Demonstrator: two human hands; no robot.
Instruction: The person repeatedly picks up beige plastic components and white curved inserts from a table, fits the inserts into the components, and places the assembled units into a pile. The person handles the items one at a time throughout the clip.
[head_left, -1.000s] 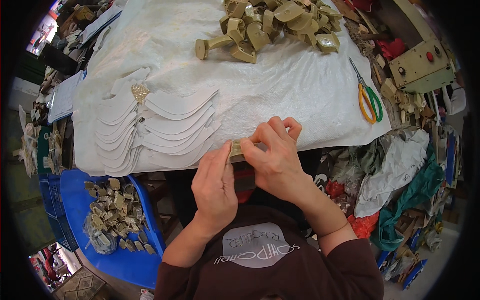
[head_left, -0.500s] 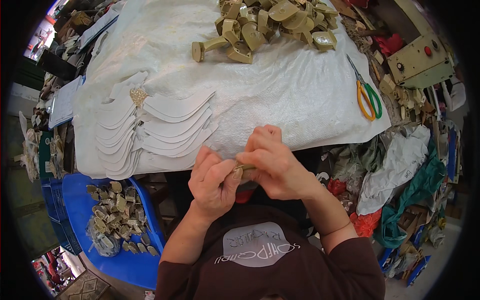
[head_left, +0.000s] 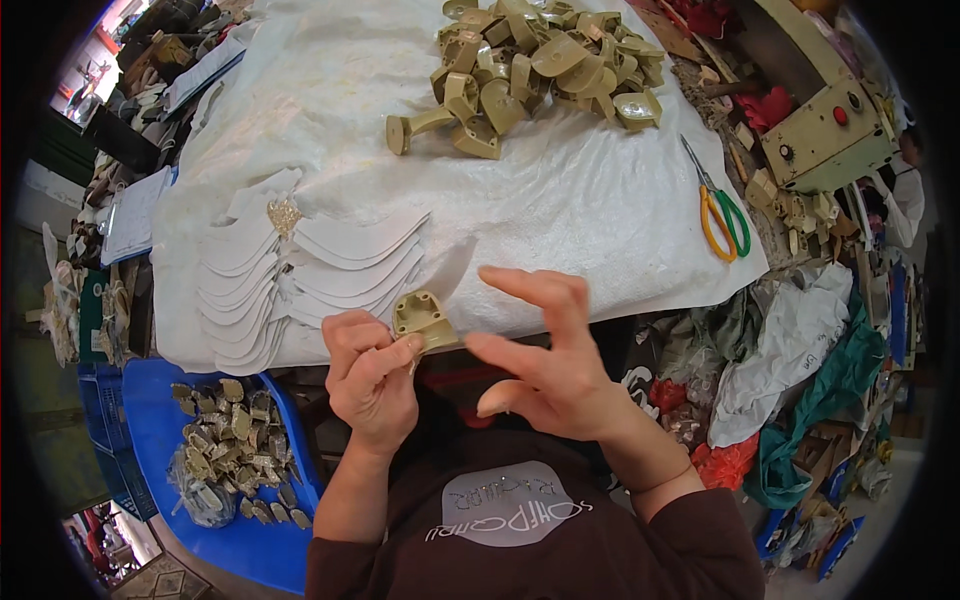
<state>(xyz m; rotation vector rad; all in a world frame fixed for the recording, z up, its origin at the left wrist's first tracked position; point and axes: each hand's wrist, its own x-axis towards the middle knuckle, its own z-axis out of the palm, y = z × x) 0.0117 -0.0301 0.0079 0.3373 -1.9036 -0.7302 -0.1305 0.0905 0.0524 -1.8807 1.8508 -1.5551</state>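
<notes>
A beige plastic shoe heel is gripped between the thumb and fingers of my left hand, its hollow end with small holes turned up. Behind it a thin grey-white curved strip stands out; whether it joins the heel I cannot tell. My right hand is open just right of the heel, thumb and fingers spread apart, one fingertip close to the heel's edge. Left of the hands, white curved cut pieces overlap in rows on the white sheet, with a gold glitter piece among them.
A heap of beige heels lies at the table's far side. Scissors with yellow and green handles rest at the right edge, near a control box. At lower left a blue chair-like tub holds glittery heels. Bags crowd the right.
My hands were together at the heel and have parted. The left moved left with the heel, now showing its hollow end; the right let go and spread its fingers. The view shifted slightly.
</notes>
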